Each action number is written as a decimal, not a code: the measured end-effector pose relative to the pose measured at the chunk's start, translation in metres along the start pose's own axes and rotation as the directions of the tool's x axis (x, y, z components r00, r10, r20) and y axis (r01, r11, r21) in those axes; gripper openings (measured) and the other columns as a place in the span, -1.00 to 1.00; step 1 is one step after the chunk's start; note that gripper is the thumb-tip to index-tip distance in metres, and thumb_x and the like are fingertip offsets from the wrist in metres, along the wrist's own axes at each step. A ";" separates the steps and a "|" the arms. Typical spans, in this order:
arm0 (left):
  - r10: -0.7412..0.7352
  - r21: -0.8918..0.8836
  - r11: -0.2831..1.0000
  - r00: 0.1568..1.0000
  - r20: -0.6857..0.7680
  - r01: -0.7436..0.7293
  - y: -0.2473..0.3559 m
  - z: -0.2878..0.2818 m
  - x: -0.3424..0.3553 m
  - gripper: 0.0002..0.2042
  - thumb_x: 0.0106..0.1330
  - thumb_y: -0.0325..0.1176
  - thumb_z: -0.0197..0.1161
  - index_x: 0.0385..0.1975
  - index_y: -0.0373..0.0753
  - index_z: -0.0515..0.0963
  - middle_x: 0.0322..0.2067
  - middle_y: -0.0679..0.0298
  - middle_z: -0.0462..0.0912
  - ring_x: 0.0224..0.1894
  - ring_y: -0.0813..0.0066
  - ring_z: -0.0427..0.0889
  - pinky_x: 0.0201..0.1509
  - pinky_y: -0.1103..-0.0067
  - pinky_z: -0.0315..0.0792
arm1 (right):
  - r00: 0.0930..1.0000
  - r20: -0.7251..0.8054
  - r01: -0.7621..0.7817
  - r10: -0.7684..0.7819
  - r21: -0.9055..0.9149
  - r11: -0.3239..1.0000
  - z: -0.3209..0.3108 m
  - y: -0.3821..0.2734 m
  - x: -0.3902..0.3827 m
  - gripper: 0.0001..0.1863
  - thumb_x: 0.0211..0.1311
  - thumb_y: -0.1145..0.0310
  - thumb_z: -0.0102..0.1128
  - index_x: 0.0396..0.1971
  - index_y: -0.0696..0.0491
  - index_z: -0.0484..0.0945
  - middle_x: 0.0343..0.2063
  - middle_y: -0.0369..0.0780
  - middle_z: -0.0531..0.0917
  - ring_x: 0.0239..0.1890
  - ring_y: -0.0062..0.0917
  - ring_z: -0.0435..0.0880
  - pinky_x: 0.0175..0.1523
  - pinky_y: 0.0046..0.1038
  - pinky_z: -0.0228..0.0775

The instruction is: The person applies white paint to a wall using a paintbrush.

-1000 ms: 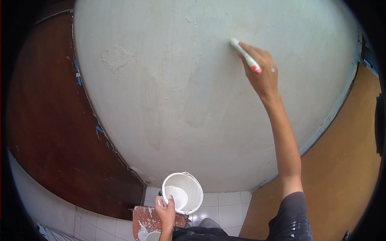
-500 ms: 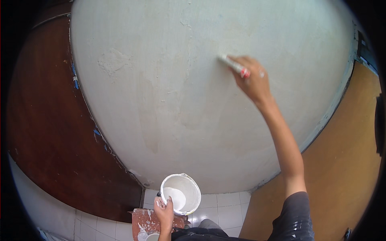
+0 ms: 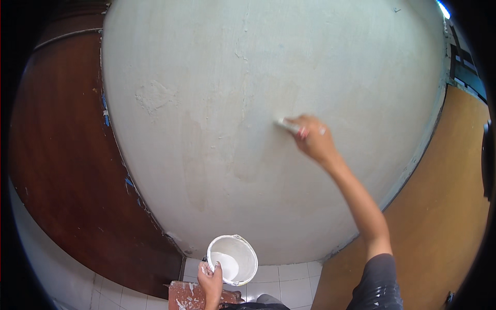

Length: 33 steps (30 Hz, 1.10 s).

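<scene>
My right hand (image 3: 314,138) grips a paintbrush (image 3: 289,125), pale with a red patch on its handle and slightly blurred. Its pale end is against or very close to the whitish wall (image 3: 320,206). Low in the view, the fingers of my left hand (image 3: 211,280) are closed on the near left rim of a white bucket (image 3: 247,258), with the thumb over the edge. White paint (image 3: 225,266) covers part of the bucket's bottom. White smears mark both hands.
A dark brown door (image 3: 67,144) stands on the left, and a tan panel (image 3: 413,206) on the right. Below the bucket is a paint-spattered reddish-brown stool or box (image 3: 181,295) on white floor tiles (image 3: 294,274). The wall has a rough, flaking patch (image 3: 155,97).
My right hand has moved down the wall with the paintbrush. The view has tilted up a little, while my left hand keeps its hold on the bucket.
</scene>
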<state>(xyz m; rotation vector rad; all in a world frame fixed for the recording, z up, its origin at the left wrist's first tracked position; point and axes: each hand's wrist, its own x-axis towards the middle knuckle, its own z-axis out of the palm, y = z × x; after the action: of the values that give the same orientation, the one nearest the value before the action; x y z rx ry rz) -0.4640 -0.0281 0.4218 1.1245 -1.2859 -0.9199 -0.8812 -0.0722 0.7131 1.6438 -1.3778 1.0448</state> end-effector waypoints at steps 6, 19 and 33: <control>0.053 0.027 0.998 0.998 -0.025 -0.052 -0.003 0.000 -0.003 -0.80 0.30 -0.62 0.32 -0.34 -0.37 0.37 -0.37 0.29 0.46 -0.29 0.60 0.47 -0.21 0.63 0.40 | 0.954 -0.292 0.032 -0.063 -0.108 0.994 -0.081 0.026 0.110 -0.74 0.26 0.38 0.41 -0.04 -0.04 0.76 -0.23 -0.19 0.76 -0.26 -0.27 0.71 -0.10 -0.31 0.57; 0.085 0.002 0.996 0.993 -0.080 -0.085 -0.012 -0.002 -0.002 -0.77 0.29 -0.59 0.33 -0.38 -0.31 0.34 -0.43 0.35 0.40 -0.35 0.64 0.39 -0.28 0.64 0.32 | 0.996 -0.067 0.054 -0.055 -0.019 0.998 -0.018 0.018 0.031 -0.63 0.20 0.42 0.36 0.03 -0.10 0.74 -0.19 -0.22 0.77 -0.16 -0.31 0.74 -0.04 -0.30 0.61; 0.034 -0.019 0.999 0.998 -0.050 -0.035 -0.013 0.002 0.003 -0.82 0.31 -0.63 0.29 -0.32 -0.36 0.37 -0.38 0.30 0.44 -0.27 0.60 0.46 -0.19 0.63 0.38 | 0.983 -0.028 0.175 -0.181 -0.148 0.973 0.043 -0.026 -0.038 -0.45 -0.03 0.54 0.38 0.09 -0.02 0.69 -0.13 -0.20 0.75 -0.14 -0.24 0.71 -0.05 -0.27 0.62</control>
<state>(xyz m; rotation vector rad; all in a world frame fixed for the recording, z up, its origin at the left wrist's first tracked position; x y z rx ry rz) -0.4643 -0.0343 0.4102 1.1000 -1.2497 -0.8728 -0.8541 -0.0929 0.6601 1.5970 -1.2239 0.8504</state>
